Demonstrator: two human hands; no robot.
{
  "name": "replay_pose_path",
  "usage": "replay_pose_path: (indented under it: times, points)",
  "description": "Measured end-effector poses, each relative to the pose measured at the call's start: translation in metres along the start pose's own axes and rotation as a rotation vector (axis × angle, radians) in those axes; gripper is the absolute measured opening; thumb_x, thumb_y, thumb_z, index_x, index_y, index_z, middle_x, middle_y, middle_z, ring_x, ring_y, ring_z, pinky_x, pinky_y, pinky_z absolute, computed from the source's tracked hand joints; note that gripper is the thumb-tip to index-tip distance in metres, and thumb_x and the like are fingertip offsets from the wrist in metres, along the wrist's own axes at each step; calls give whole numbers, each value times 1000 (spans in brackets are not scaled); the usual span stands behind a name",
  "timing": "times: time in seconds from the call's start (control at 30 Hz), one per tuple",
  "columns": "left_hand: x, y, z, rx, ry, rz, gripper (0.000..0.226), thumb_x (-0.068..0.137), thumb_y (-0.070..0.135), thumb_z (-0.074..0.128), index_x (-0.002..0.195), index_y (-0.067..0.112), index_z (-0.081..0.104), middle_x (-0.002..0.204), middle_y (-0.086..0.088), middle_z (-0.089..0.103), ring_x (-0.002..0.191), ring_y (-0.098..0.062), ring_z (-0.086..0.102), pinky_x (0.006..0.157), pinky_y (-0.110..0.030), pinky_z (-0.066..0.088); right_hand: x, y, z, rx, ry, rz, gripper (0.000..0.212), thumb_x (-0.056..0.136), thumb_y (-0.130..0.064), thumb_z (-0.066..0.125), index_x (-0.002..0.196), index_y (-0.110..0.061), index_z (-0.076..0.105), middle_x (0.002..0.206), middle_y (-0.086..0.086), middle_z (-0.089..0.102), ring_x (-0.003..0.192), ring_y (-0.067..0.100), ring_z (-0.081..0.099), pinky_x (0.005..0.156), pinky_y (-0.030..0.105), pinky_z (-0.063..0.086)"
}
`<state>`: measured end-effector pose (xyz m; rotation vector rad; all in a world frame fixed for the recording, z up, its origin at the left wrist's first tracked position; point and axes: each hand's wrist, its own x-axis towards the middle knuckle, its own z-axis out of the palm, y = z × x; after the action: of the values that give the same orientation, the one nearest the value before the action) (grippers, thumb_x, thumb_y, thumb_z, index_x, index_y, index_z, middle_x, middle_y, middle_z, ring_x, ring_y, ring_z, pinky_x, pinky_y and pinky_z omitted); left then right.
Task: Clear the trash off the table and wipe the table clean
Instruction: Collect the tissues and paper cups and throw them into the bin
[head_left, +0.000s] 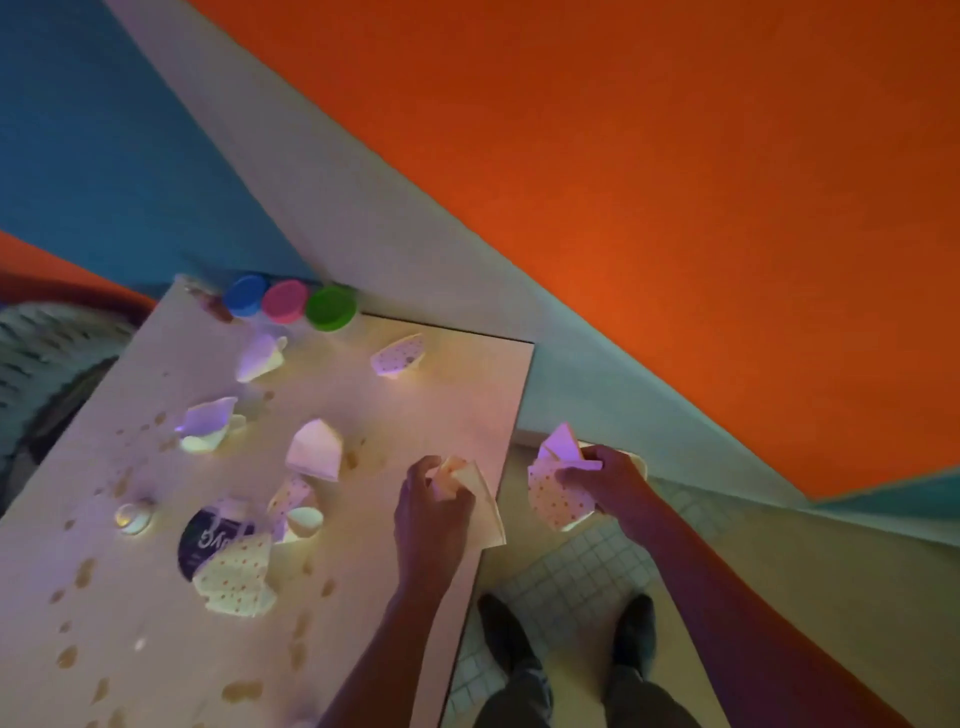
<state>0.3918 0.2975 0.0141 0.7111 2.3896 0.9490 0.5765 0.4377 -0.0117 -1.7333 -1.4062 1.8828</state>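
My left hand (434, 512) is closed on a crumpled paper cup (480, 499) at the table's right edge. My right hand (605, 480) holds a bunch of crushed dotted paper cups (558, 493) out past the table, above the floor. Several more crushed cups lie on the light wooden table (426, 395): one dotted (399, 355) at the far side, white ones (261, 356) (210, 425) (315, 451) in the middle, dotted ones (293, 512) (236, 579) nearer me. A dark round lid (208, 538) lies under them. Brown spill spots (241, 691) dot the tabletop.
Three tubs with blue (246, 295), pink (284, 300) and green (330, 307) lids stand at the table's far edge. A small clear object (134, 514) sits at the left. A woven basket (47, 364) is left of the table. My shoes (506, 631) stand on tiled floor.
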Motion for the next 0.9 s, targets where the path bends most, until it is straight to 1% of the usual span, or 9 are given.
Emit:
replay_pose_path:
  times: [0.07,0.13,0.3,0.43,0.5,0.6,0.67,0.73,0.9]
  points:
    - [-8,19,26,23,-35,38,50,77,20,75,124,24,57,114,-3,66,102,-24,63,86,-33,50,-1,14,-27,40,20,27,29,74,-7,81,100,-9,69,85,8,71,70,19,65,57,23,47]
    - [-18,32,50,57,-56,77,50,79,20,74,126,23,57,117,-3,66,103,-25,64,87,-35,51,-4,27,-52,59,53,41,29,72,-5,82,98,-8,68,88,10,71,75,23,65,62,27,49]
    - [-42,60,110,114,-163,178,46,82,17,71,127,19,61,120,-2,64,107,-22,62,86,-26,45,-4,67,-110,43,141,82,27,69,-7,83,91,-15,70,92,11,72,82,28,67,72,36,52]
    - [-45,64,155,127,-227,199,47,83,19,71,129,20,60,124,-2,62,109,-20,62,87,-24,43,10,91,-139,4,161,113,32,67,-13,84,96,-15,70,93,10,72,84,26,68,72,37,53]
    - [-40,62,180,140,-248,197,48,84,22,71,130,21,59,124,-2,61,108,-20,62,89,-30,49,24,106,-148,-18,178,119,36,64,-21,84,97,-19,70,93,7,72,86,26,69,74,40,54]
    - [-25,50,216,148,-261,209,48,86,25,72,132,20,57,122,-2,60,103,-20,64,85,-40,57,51,124,-153,-52,204,107,34,68,-21,84,99,-19,70,93,4,72,85,25,69,74,41,55]
    - [-9,37,243,159,-255,230,48,86,25,72,131,18,58,119,-4,61,102,-21,64,84,-38,57,73,137,-151,-62,218,93,32,69,-21,83,99,-20,70,94,3,71,86,25,68,74,41,55]
    - [6,18,272,181,-254,247,47,86,24,72,131,16,59,118,-6,62,102,-22,63,84,-34,53,98,153,-147,-49,233,91,30,71,-20,83,99,-19,70,94,4,71,86,25,68,71,37,53]
    - [50,-38,341,193,-259,249,49,86,24,72,132,18,57,119,-4,60,104,-24,63,86,-37,53,171,203,-132,-31,320,87,30,77,-19,79,105,-16,69,97,4,71,87,24,67,60,25,43]
